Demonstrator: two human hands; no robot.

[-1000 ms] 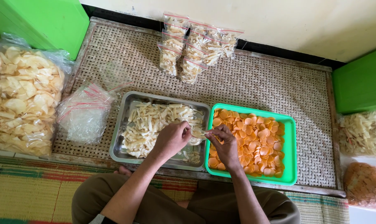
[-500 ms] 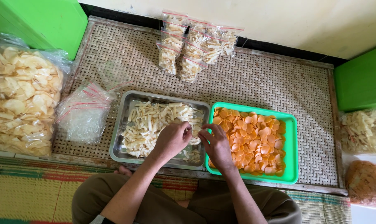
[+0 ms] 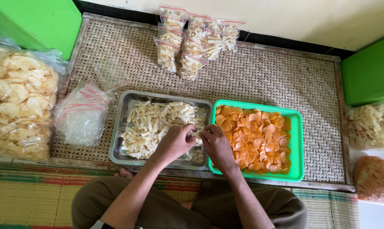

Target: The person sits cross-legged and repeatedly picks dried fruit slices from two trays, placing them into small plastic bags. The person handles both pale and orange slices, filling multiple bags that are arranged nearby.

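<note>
I am logging my left hand (image 3: pixel 177 142) and right hand (image 3: pixel 215 144) meeting over the steel tray (image 3: pixel 120 127) of pale cracker sticks (image 3: pixel 151 123), both grips pinching one small clear bag (image 3: pixel 197 135) beside the green tray (image 3: pixel 297 140) of orange chips (image 3: pixel 255 135).

Two trays (image 3: pixel 123 127), two hands (image 3: pixel 177 142), two green bins (image 3: pixel 43 21).

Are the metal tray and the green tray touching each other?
Touching. The head view shows the metal tray and green tray side by side, rims meeting with no mat visible between them.
</note>
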